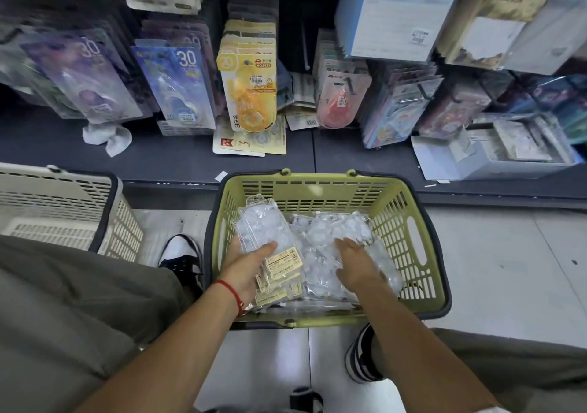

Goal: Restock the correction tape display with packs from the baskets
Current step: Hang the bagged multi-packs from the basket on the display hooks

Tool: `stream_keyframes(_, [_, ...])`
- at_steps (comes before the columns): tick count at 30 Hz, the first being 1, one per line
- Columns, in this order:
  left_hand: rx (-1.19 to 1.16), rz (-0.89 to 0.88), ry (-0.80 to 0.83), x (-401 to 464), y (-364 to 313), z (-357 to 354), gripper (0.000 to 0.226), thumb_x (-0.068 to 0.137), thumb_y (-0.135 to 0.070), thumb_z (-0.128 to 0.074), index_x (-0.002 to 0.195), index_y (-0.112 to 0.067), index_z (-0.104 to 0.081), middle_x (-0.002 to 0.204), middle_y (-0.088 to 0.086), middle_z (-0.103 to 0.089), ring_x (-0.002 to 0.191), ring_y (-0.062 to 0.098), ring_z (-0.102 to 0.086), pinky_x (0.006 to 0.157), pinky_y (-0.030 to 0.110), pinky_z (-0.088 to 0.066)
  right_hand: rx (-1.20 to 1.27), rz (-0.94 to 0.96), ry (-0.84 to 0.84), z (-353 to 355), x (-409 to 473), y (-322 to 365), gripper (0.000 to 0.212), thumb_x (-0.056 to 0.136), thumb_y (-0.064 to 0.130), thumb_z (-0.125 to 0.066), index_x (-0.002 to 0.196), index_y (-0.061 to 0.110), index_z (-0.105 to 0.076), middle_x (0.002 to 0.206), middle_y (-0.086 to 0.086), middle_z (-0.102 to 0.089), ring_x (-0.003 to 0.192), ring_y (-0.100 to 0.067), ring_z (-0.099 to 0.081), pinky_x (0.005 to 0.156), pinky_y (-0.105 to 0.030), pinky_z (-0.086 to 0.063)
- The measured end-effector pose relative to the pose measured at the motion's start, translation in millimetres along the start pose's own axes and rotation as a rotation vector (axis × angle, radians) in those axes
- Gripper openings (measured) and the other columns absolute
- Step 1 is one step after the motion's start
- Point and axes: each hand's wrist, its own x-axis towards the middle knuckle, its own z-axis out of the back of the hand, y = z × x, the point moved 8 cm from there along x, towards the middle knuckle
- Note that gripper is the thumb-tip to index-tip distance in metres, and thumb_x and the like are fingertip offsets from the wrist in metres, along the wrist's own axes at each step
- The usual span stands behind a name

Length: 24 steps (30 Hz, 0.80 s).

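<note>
A green basket [409,209] sits on the floor in front of me, holding several clear correction tape packs [320,263]. My left hand [246,268] grips a stack of clear packs [263,231] with beige labels, its thumb across the top. My right hand [357,265] lies with fingers spread on the loose packs in the basket's middle. Above, the correction tape display hangs on hooks: purple and blue packs [182,85], yellow packs [251,91] and pink packs [341,98].
A beige basket [63,203] stands at the left on the floor. A dark shelf ledge [178,155] carries a crumpled white cloth [106,136], fallen packs [251,145] and an open grey box [495,155]. My knees and shoes flank the green basket.
</note>
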Motion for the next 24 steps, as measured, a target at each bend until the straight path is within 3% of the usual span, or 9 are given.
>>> stream_keyframes(3, [0.018, -0.026, 0.007, -0.2, -2.9, 2.8, 0.061, 0.091, -0.005, -0.078, 0.143, -0.023, -0.051, 0.119, 0.014, -0.077, 0.104, 0.036, -0.076, 0.082, 0.058, -0.063, 0.434, -0.062, -0.057, 28.3, -0.3, -3.4, 0.043, 0.1, 0.003, -0.053, 0.141, 0.011, -0.062, 0.134, -0.014, -0.067, 0.114, -0.033, -0.067, 0.097, -0.044, -0.058])
stream_keyframes(5, [0.026, -0.033, 0.003, 0.5, -4.2, 3.0, 0.06, 0.091, -0.006, -0.079, 0.142, -0.025, -0.052, 0.119, 0.013, -0.076, 0.105, 0.036, -0.075, 0.088, 0.061, -0.061, 0.803, -0.182, -0.079, 46.5, -6.2, -15.6, 0.033, 0.095, -0.003, -0.051, 0.116, 0.008, -0.073, 0.118, -0.018, -0.072, 0.099, -0.032, -0.071, 0.084, -0.043, -0.061])
stream_keyframes(8, [-0.003, -0.021, 0.015, 0.2, -4.3, -2.7, 0.064, 0.091, -0.008, -0.079, 0.143, -0.028, -0.048, 0.126, 0.012, -0.073, 0.108, 0.037, -0.073, 0.092, 0.067, -0.058, 1.223, -0.188, 0.069, 57.3, -22.0, -7.6, 0.021, 0.092, -0.007, -0.044, 0.106, -0.005, -0.06, 0.112, -0.039, -0.056, 0.099, -0.036, -0.07, 0.077, -0.043, -0.057])
stream_keyframes(11, [-0.071, -0.015, 0.041, -0.8, -6.7, -11.7, 0.07, 0.09, -0.013, -0.081, 0.148, -0.032, -0.046, 0.132, 0.012, -0.07, 0.111, 0.039, -0.072, 0.089, 0.067, -0.059, 1.435, -0.046, 0.148, 76.9, -32.1, 19.9, 0.022, 0.098, -0.002, -0.046, 0.116, 0.003, -0.057, 0.105, -0.023, -0.056, 0.086, -0.028, -0.062, 0.073, -0.038, -0.052])
stream_keyframes(14, [-0.146, -0.005, 0.099, -5.4, -17.2, -23.9, 0.077, 0.086, -0.02, -0.084, 0.15, -0.036, -0.044, 0.133, 0.012, -0.07, 0.109, 0.04, -0.074, 0.082, 0.065, -0.062, 1.298, 0.039, 0.134, 92.8, -37.3, 50.5, 0.014, 0.102, 0.008, -0.056, 0.11, -0.003, -0.061, 0.096, -0.017, -0.062, 0.084, -0.023, -0.062, 0.077, -0.037, -0.054])
stream_keyframes(17, [-0.171, -0.11, 0.217, -12.0, -45.3, -36.4, 0.075, 0.081, -0.017, -0.085, 0.146, -0.033, -0.052, 0.131, 0.013, -0.073, 0.105, 0.037, -0.077, 0.073, 0.056, -0.064, 1.043, 0.085, 0.009, 117.0, -39.8, 81.8, 0.019, 0.101, 0.025, -0.062, 0.107, 0.008, -0.07, 0.095, -0.012, -0.076, 0.086, -0.025, -0.073, 0.082, -0.042, -0.058])
stream_keyframes(21, [-0.092, -0.317, 0.28, -28.0, -96.6, -39.6, 0.065, 0.086, -0.01, -0.079, 0.144, -0.024, -0.055, 0.131, 0.013, -0.074, 0.117, 0.036, -0.073, 0.089, 0.054, -0.062, 0.563, 0.212, -0.227, 173.7, -47.7, 124.7, 0.027, 0.097, 0.041, -0.064, 0.111, 0.018, -0.062, 0.107, -0.001, -0.068, 0.1, -0.023, -0.066, 0.081, -0.037, -0.051])
stream_keyframes(24, [-0.008, -0.461, 0.31, -46.0, -142.1, -43.9, 0.057, 0.09, -0.01, -0.077, 0.142, -0.021, -0.055, 0.127, 0.008, -0.076, 0.113, 0.025, -0.075, 0.085, 0.042, -0.064, 0.603, 0.307, -0.251, 211.6, -58.1, 154.8, 0.03, 0.091, 0.048, -0.073, 0.106, 0.023, -0.065, 0.105, 0.005, -0.071, 0.099, -0.016, -0.067, 0.079, -0.034, -0.051])
